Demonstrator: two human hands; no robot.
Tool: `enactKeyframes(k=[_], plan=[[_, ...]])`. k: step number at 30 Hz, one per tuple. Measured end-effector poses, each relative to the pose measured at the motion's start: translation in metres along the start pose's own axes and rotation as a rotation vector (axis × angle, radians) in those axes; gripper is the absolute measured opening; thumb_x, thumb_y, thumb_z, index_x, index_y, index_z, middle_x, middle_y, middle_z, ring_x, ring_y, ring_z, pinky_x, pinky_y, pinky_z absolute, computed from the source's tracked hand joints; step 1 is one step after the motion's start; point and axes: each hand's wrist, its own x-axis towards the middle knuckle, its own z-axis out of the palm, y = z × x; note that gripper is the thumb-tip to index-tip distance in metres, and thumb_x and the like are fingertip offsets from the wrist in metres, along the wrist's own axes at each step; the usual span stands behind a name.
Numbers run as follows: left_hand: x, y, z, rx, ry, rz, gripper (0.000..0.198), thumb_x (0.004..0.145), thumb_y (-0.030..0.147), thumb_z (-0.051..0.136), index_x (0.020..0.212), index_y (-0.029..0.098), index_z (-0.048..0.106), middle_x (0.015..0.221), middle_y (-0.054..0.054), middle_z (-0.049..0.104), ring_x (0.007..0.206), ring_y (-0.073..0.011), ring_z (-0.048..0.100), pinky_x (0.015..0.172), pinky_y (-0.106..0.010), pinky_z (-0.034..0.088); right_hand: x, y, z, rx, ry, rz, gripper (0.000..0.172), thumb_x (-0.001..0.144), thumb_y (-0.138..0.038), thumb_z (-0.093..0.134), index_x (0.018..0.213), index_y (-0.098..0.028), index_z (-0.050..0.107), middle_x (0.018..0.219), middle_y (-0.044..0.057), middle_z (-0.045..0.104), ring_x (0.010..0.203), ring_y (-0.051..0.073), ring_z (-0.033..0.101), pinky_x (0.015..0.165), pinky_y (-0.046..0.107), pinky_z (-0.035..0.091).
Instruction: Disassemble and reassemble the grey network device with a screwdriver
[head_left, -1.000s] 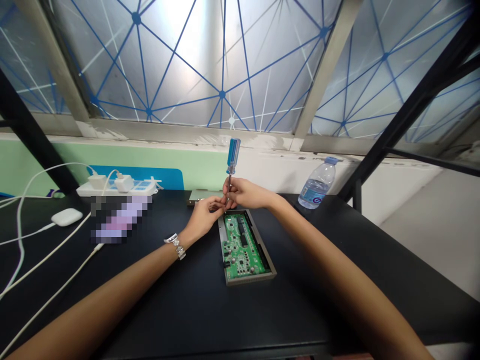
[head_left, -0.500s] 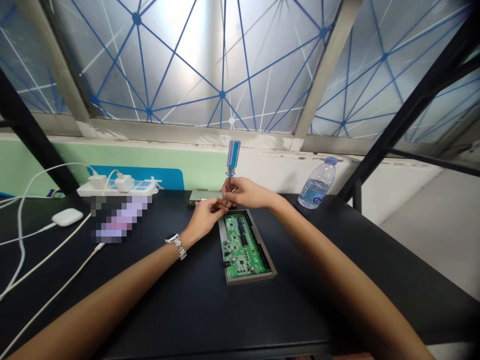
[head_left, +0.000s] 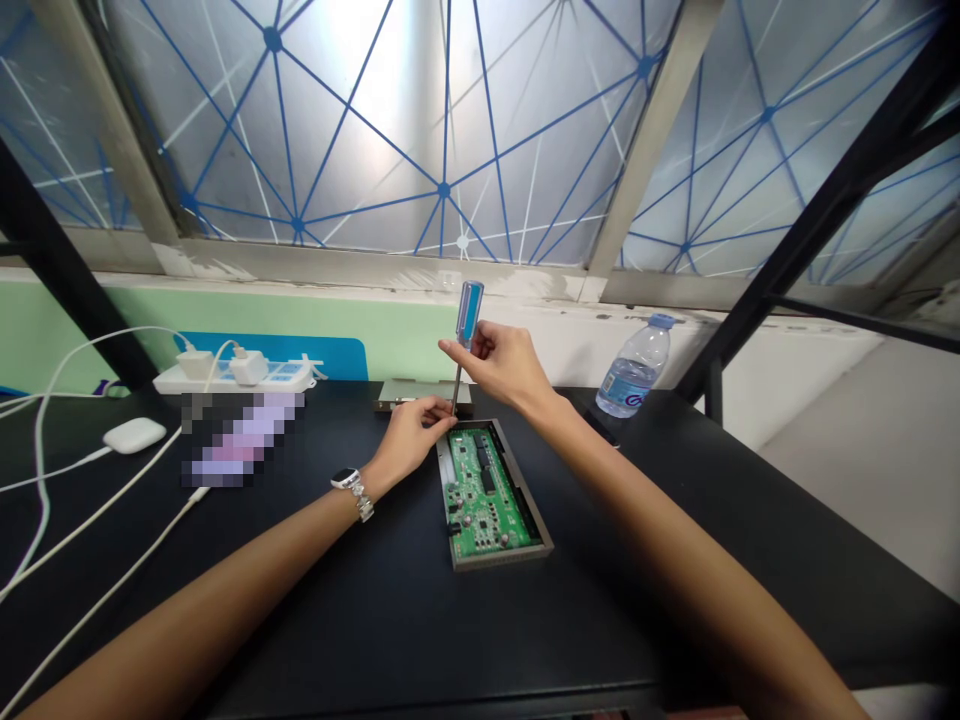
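A screwdriver (head_left: 469, 312) with a clear blue handle stands nearly upright over the far left corner of a shallow metal case. My right hand (head_left: 510, 365) has its thumb and fingers closed round the lower part of the handle. Low on the shaft, the fingers of my left hand (head_left: 411, 435) pinch together about the tip, which they partly hide. Any screw there is too small to see. Inside the metal case (head_left: 504, 560) lies a green circuit board (head_left: 480, 500) with black chips and connectors. A wristwatch (head_left: 352, 483) is on my left wrist.
Behind my hands lies a flat metal piece (head_left: 409, 390). A water bottle (head_left: 636, 368) stands at the back right, with a dark flat object (head_left: 600, 428) near it. On the left are a power strip (head_left: 169, 378), a white earbud case (head_left: 135, 435), a blurred phone-like object (head_left: 240, 440) and white cables.
My right hand has moved up from the shaft near the tip to the screwdriver's handle. My left hand stays at the tip. The case with its circuit board has not moved.
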Motion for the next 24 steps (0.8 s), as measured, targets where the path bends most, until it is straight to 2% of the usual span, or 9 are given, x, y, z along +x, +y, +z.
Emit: enactKeyframes(k=[3, 5, 8, 11, 19, 24], plan=[[0.000, 0.002, -0.004, 0.059, -0.028, 0.036, 0.012, 0.084, 0.027, 0.067, 0.089, 0.017, 0.069, 0.086, -0.006, 0.074, 0.079, -0.0218, 0.069, 0.077, -0.035, 0.054, 0.000, 0.001, 0.001, -0.023, 0.007, 0.000, 0.044, 0.085, -0.056, 0.062, 0.063, -0.022, 0.045, 0.056, -0.001, 0.050, 0.054, 0.013, 0.044, 0.053, 0.029, 0.031], [0.000, 0.003, -0.010, 0.167, -0.088, 0.084, 0.015, 0.086, 0.024, 0.063, 0.098, 0.019, 0.070, 0.094, -0.007, 0.073, 0.083, -0.0218, 0.068, 0.078, -0.035, 0.054, 0.001, 0.002, 0.001, -0.029, -0.004, 0.007, 0.043, 0.086, -0.055, 0.061, 0.064, -0.021, 0.046, 0.057, 0.000, 0.051, 0.055, 0.014, 0.045, 0.054, 0.029, 0.031], [0.000, 0.003, -0.021, 0.358, -0.173, 0.180, 0.026, 0.090, 0.019, 0.053, 0.111, 0.021, 0.068, 0.107, -0.009, 0.071, 0.094, -0.0235, 0.066, 0.086, -0.038, 0.052, 0.001, 0.004, 0.000, -0.024, -0.014, 0.002, 0.041, 0.087, -0.054, 0.060, 0.066, -0.021, 0.048, 0.059, 0.001, 0.053, 0.056, 0.014, 0.046, 0.054, 0.029, 0.032], [0.000, 0.002, -0.026, 0.463, -0.226, 0.233, 0.027, 0.094, 0.019, 0.048, 0.110, 0.022, 0.070, 0.106, -0.009, 0.070, 0.099, -0.0258, 0.065, 0.093, -0.041, 0.048, 0.001, 0.005, -0.001, -0.004, -0.020, -0.017, 0.041, 0.087, -0.054, 0.060, 0.066, -0.021, 0.047, 0.058, 0.000, 0.052, 0.056, 0.014, 0.047, 0.054, 0.029, 0.033], [0.001, -0.004, -0.025, 0.409, -0.261, 0.238, 0.026, 0.094, 0.020, 0.048, 0.105, 0.022, 0.072, 0.100, -0.008, 0.071, 0.093, -0.0256, 0.065, 0.091, -0.039, 0.048, 0.002, 0.004, -0.001, 0.108, -0.104, 0.025, 0.041, 0.087, -0.056, 0.059, 0.069, -0.021, 0.048, 0.061, 0.001, 0.055, 0.064, 0.017, 0.059, 0.057, 0.029, 0.042], [0.004, -0.004, -0.027, 0.414, -0.295, 0.250, 0.029, 0.095, 0.020, 0.046, 0.108, 0.022, 0.072, 0.102, -0.008, 0.072, 0.094, -0.0254, 0.066, 0.091, -0.038, 0.048, 0.002, 0.005, -0.004, 0.147, -0.154, 0.023, 0.038, 0.089, -0.053, 0.060, 0.073, -0.020, 0.051, 0.065, 0.003, 0.059, 0.066, 0.018, 0.061, 0.059, 0.029, 0.045]])
